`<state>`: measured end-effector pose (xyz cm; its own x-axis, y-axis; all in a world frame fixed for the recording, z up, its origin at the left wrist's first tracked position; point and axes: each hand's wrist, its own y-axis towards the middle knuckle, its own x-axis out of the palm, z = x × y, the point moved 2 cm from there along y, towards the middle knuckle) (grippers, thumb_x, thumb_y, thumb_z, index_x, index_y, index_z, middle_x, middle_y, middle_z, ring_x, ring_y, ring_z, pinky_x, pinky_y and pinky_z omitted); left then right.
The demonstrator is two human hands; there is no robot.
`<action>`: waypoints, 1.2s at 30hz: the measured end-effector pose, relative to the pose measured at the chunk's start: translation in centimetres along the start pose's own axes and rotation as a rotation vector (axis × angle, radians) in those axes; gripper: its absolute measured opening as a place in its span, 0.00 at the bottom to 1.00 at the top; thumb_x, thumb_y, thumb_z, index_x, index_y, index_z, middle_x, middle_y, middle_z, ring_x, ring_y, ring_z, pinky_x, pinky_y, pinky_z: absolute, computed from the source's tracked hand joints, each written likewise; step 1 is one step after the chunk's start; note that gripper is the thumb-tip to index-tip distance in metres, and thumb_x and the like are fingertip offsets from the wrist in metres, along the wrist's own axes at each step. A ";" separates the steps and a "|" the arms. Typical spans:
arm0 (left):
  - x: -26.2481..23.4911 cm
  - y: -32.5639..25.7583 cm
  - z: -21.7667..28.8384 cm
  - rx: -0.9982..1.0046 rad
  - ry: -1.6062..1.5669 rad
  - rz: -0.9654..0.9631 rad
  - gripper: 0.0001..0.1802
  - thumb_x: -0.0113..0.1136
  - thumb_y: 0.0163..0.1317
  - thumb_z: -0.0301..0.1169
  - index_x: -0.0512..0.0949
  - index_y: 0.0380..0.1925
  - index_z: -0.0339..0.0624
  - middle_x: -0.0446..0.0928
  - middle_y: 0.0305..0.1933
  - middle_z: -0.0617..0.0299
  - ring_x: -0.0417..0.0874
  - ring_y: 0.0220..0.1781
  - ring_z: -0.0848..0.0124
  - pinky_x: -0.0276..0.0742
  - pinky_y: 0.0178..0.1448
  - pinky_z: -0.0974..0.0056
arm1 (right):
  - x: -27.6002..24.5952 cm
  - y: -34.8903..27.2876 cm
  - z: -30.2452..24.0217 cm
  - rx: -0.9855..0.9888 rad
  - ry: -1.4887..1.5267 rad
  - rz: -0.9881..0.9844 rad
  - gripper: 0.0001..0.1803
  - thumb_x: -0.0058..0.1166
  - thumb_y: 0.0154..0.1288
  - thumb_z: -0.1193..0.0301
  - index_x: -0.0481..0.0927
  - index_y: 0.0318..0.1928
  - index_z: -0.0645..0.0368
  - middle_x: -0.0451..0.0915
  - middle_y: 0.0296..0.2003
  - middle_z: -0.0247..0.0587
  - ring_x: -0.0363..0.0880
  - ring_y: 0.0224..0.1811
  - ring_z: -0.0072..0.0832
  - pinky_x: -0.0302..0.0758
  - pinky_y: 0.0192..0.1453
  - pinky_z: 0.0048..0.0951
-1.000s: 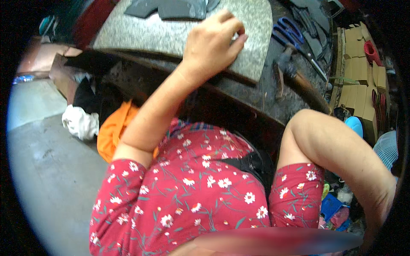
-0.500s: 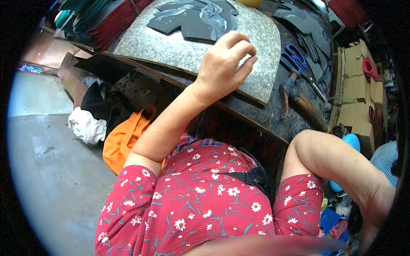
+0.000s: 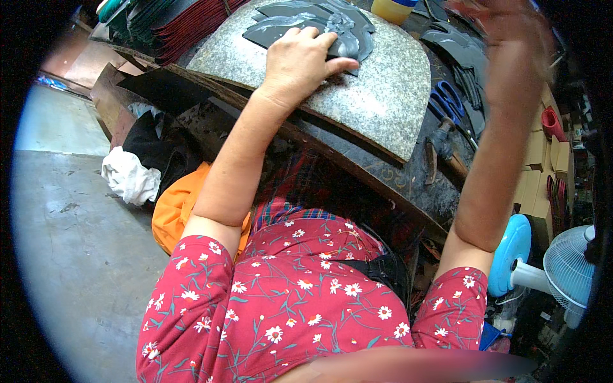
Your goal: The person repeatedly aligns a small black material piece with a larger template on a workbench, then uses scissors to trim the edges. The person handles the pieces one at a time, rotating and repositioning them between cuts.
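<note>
My left hand (image 3: 300, 62) rests on the near edge of several overlapping black cut pieces (image 3: 276, 29), its thumb stretched out to the side. Shiny, whitish smears cover parts of these pieces. They lie on a speckled grey stone slab (image 3: 383, 96) on the bench. My right hand (image 3: 511, 25) is raised at the upper right, near the top edge of the view. Motion smears its fingers, so whether it holds anything cannot be made out.
Right of the slab lie blue-handled scissors (image 3: 447, 102), a hammer (image 3: 439, 142) and more black pieces (image 3: 450, 48). A yellow and blue tub (image 3: 393, 9) stands behind. Dark red strips (image 3: 191, 29) are stacked at far left. An orange bag (image 3: 179, 214) hangs below; a fan (image 3: 568, 268) stands right.
My left hand has moved left and forward, down onto the black pieces. My right arm has swung up from the lower right to above the bench's right side.
</note>
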<state>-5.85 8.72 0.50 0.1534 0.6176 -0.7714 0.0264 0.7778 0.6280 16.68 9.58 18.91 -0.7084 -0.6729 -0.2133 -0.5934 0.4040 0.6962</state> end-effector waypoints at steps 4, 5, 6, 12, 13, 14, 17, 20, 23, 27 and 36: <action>-0.4 0.1 -1.7 -0.078 -0.084 0.072 0.25 0.54 0.66 0.58 0.86 0.42 0.52 0.85 0.34 0.56 0.87 0.36 0.57 0.83 0.40 0.56 | 2.1 -2.0 11.1 0.342 -0.315 0.022 0.22 0.57 0.72 0.59 0.79 0.59 0.57 0.81 0.55 0.44 0.83 0.50 0.28 0.78 0.56 0.30; -0.3 0.0 -2.0 -0.146 -0.100 0.070 0.23 0.55 0.67 0.56 0.85 0.41 0.51 0.85 0.31 0.55 0.87 0.32 0.55 0.82 0.37 0.56 | 2.4 -2.8 12.6 0.370 -0.418 -0.038 0.16 0.54 0.75 0.63 0.81 0.56 0.59 0.85 0.50 0.39 0.81 0.55 0.26 0.75 0.58 0.25; -0.2 0.0 -2.2 -0.145 -0.068 0.102 0.19 0.57 0.68 0.51 0.84 0.40 0.50 0.84 0.27 0.53 0.86 0.28 0.52 0.82 0.34 0.54 | 3.0 -3.5 13.9 0.395 -0.522 -0.127 0.17 0.52 0.76 0.65 0.79 0.60 0.55 0.84 0.52 0.38 0.81 0.56 0.25 0.74 0.62 0.26; 0.5 0.3 -4.1 -0.470 -0.580 0.371 0.16 0.57 0.70 0.41 0.81 0.34 0.38 0.83 0.30 0.51 0.85 0.33 0.58 0.80 0.39 0.56 | 7.0 -7.2 16.1 0.114 -1.091 -0.538 0.27 0.48 0.74 0.51 0.73 0.67 0.49 0.68 0.69 0.48 0.64 0.73 0.47 0.63 0.75 0.43; 0.3 0.3 -5.0 -0.612 -0.957 0.542 0.17 0.60 0.68 0.39 0.80 0.29 0.34 0.81 0.28 0.56 0.81 0.32 0.65 0.77 0.42 0.59 | 7.2 -7.5 16.2 0.123 -1.151 -0.575 0.27 0.48 0.74 0.51 0.73 0.67 0.49 0.68 0.70 0.48 0.64 0.73 0.47 0.63 0.75 0.43; -0.2 0.4 -6.0 -0.734 -1.008 0.588 0.19 0.57 0.71 0.41 0.80 0.33 0.33 0.81 0.31 0.58 0.80 0.34 0.68 0.77 0.43 0.60 | 7.3 -7.5 16.2 0.092 -1.128 -0.543 0.27 0.48 0.74 0.51 0.73 0.67 0.49 0.68 0.70 0.48 0.65 0.73 0.47 0.64 0.74 0.43; -3.3 0.1 -8.9 -0.957 -0.805 0.758 0.20 0.54 0.75 0.43 0.80 0.43 0.35 0.82 0.38 0.59 0.82 0.39 0.71 0.77 0.49 0.63 | 7.2 -7.7 16.2 0.100 -1.132 -0.541 0.27 0.48 0.74 0.51 0.74 0.66 0.50 0.67 0.70 0.48 0.65 0.72 0.47 0.66 0.73 0.43; -7.0 -0.1 -9.9 -0.649 -0.741 0.927 0.20 0.52 0.74 0.43 0.75 0.51 0.37 0.82 0.45 0.45 0.85 0.46 0.55 0.80 0.39 0.54 | 7.3 -7.8 16.2 0.105 -1.152 -0.540 0.26 0.48 0.74 0.52 0.74 0.65 0.50 0.67 0.70 0.48 0.66 0.72 0.47 0.67 0.72 0.43; -7.6 -1.3 -8.6 -0.536 -1.431 1.062 0.15 0.54 0.74 0.36 0.76 0.46 0.32 0.81 0.40 0.53 0.84 0.44 0.62 0.82 0.46 0.58 | 6.7 -7.4 16.4 0.195 -1.047 -0.561 0.25 0.48 0.75 0.53 0.75 0.64 0.53 0.67 0.70 0.50 0.67 0.71 0.48 0.67 0.72 0.41; -5.9 -2.6 -5.0 -0.625 -1.314 0.645 0.11 0.53 0.74 0.32 0.79 0.43 0.34 0.84 0.42 0.53 0.87 0.44 0.60 0.89 0.45 0.53 | 2.5 -5.9 16.3 0.280 -0.723 -0.269 0.21 0.45 0.77 0.60 0.78 0.61 0.58 0.77 0.63 0.47 0.73 0.68 0.39 0.69 0.71 0.37; -2.0 -4.5 2.5 -0.658 -1.818 0.218 0.11 0.51 0.75 0.31 0.77 0.45 0.34 0.84 0.44 0.55 0.88 0.39 0.65 0.88 0.44 0.61 | -0.4 -11.0 11.6 0.570 -0.087 -0.088 0.22 0.56 0.73 0.65 0.76 0.63 0.59 0.84 0.43 0.36 0.81 0.46 0.21 0.76 0.54 0.23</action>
<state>-3.77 3.74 -0.54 0.7895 0.1919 0.5830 -0.3802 0.8986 0.2191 19.04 12.58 3.32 -0.6612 -0.6756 -0.3261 -0.7467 0.6346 0.1994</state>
